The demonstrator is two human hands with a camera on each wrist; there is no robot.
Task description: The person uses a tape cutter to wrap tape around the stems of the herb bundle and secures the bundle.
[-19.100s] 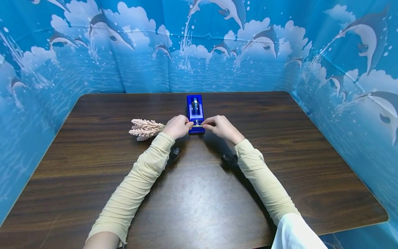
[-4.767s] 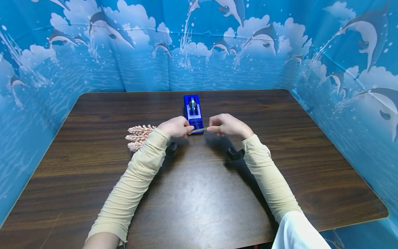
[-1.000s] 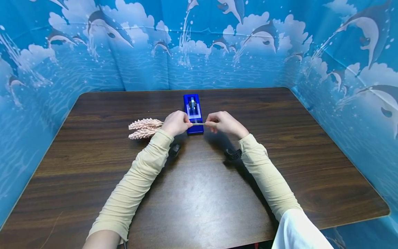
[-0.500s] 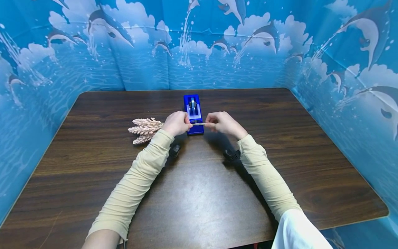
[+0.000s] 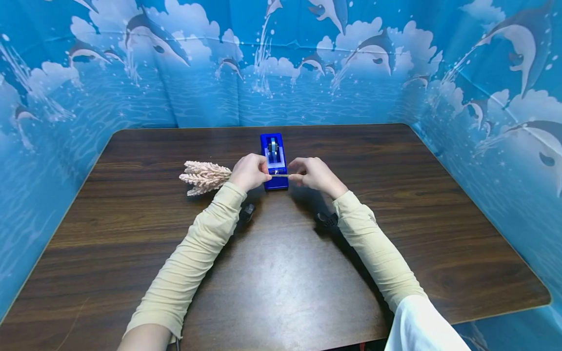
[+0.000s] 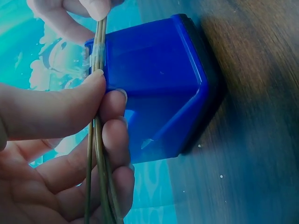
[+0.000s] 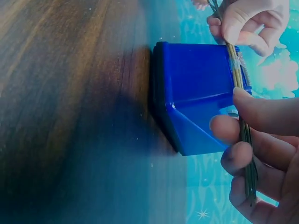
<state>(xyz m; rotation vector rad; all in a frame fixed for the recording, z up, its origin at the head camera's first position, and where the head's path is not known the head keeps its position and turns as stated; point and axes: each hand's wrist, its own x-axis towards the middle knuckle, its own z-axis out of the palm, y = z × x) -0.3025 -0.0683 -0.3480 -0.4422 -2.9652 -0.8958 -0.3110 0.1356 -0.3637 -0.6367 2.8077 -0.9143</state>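
Note:
A bunch of pale pink dried-looking flower sprigs extends leftward from my left hand. Its thin greenish-brown stems are pinched between the left thumb and fingers. My right hand pinches the same stems nearer their cut ends, thumb on one side and fingers curled on the other. Between the hands the stems cross the toothed edge of a blue tape dispenser. Clear tape lies around the stems there, close to the cutter. Whether it is still joined to the roll cannot be told.
The dispenser's tape roll sits toward the back of the dark wooden table. A blue dolphin-print curtain stands behind and beside the table. Dark wrist cameras hang beneath both wrists.
The flower heads have turned and drawn closer together over the last second, the bunch having rolled between the fingers. Both hands remain at the dispenser's front, which sits slightly further left than 19 seconds ago.

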